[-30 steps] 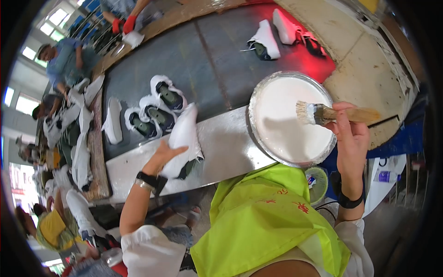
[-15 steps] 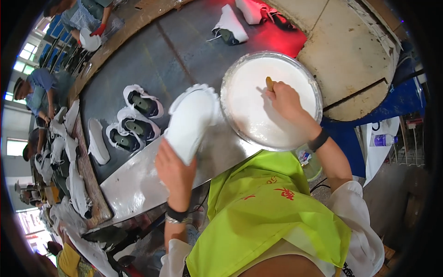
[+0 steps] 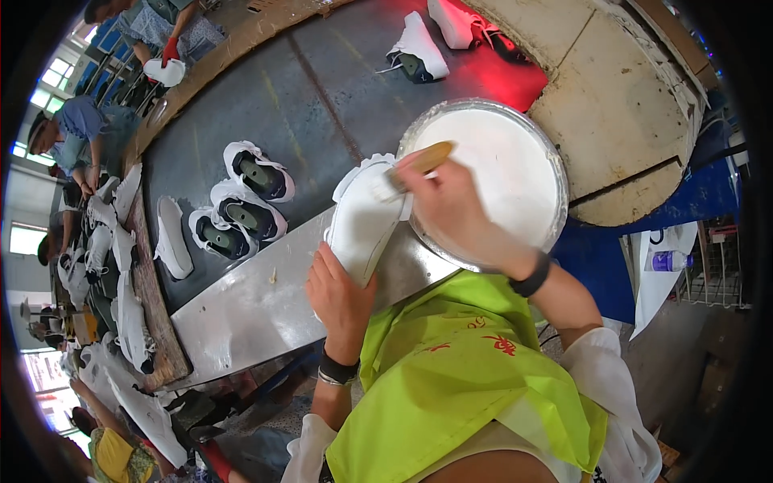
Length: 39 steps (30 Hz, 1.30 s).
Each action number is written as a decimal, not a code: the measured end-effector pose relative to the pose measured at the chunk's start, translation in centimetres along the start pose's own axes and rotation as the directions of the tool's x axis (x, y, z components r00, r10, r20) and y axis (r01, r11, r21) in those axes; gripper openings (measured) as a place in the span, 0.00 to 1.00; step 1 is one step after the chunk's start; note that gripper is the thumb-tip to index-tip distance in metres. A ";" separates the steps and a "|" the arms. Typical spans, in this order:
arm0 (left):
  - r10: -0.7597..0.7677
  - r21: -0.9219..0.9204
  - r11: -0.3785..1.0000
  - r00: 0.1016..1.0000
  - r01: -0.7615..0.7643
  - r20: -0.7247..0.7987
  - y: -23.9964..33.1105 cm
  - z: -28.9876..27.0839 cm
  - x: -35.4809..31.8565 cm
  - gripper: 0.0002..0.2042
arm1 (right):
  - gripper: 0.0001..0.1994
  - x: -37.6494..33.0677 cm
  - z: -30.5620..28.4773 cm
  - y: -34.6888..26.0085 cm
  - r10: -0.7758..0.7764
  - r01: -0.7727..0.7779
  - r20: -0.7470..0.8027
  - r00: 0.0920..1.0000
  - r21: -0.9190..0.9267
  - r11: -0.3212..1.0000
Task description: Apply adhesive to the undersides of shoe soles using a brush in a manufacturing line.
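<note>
Brush (image 3: 415, 165) moved onto sole (image 3: 364, 221), left fingers (image 3: 330, 270) beneath

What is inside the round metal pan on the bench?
The round metal pan is filled with a smooth white liquid. The right hand, holding a wooden-handled brush, covers its near-left part, so the pan's bottom and anything submerged cannot be seen.

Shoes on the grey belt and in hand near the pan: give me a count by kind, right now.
White shoe held sole-up in the left hand, brushed by the right hand: 1
White shoes standing upright, openings showing: 3
White shoes lying sole-up or on their side on the belt: 3
Total: 7
</note>
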<state>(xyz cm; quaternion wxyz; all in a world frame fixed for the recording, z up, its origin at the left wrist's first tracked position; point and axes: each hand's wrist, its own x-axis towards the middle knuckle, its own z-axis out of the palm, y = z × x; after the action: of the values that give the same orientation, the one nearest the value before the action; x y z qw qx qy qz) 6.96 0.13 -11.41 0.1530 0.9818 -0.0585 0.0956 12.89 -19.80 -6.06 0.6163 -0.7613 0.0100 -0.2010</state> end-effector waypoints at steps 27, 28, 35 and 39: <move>0.009 0.003 1.000 0.980 -0.008 -0.201 -2.4 2.4 -2.6 0.45 | 0.06 0.6 4.3 -2.6 -0.156 0.181 0.170 0.973 -0.144 0.973; 0.002 0.006 1.000 0.979 -0.001 -0.202 -2.3 2.3 -2.6 0.45 | 0.08 0.5 5.2 -3.3 -0.006 0.033 0.238 0.971 -0.110 0.993; 0.057 0.001 0.998 0.986 -0.058 -0.158 -1.8 1.5 -3.1 0.45 | 0.12 3.4 4.7 -1.2 -0.017 0.055 0.089 0.996 -0.449 0.892; 0.051 -0.009 0.999 0.987 -0.053 -0.154 -2.3 1.7 -3.2 0.46 | 0.13 1.8 5.7 -2.6 -0.107 0.112 0.036 0.994 -0.324 0.940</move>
<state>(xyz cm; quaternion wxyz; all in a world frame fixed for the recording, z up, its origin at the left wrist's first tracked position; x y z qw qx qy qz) 4.47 2.01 -14.36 0.1609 0.9687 -0.0727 0.1746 15.74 -14.28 -4.03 0.4704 -0.8536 -0.0047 -0.2239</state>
